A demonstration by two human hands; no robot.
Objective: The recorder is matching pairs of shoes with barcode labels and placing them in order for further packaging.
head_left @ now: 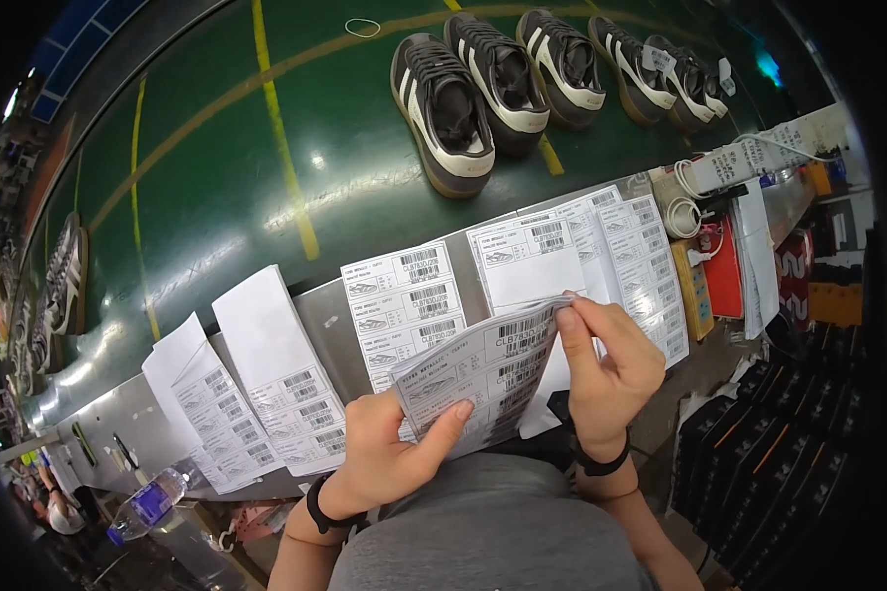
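Head view | rectangular white paper label stack slants up rightward | our left hand clasps its lower left | right hand pinches its upper-right corner

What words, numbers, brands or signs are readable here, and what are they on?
I won't copy wording, but print stands on these:
Held label sheets, in left hand and right hand: text, barcodes, shoe drawings; large characters readable, fine lines not.
Laid-out label sheets: similar print, mostly too small.
Dark shoes: any lettering too small.
Bottle: purple label, too blurred.
Black boxes: pale marks, too small.
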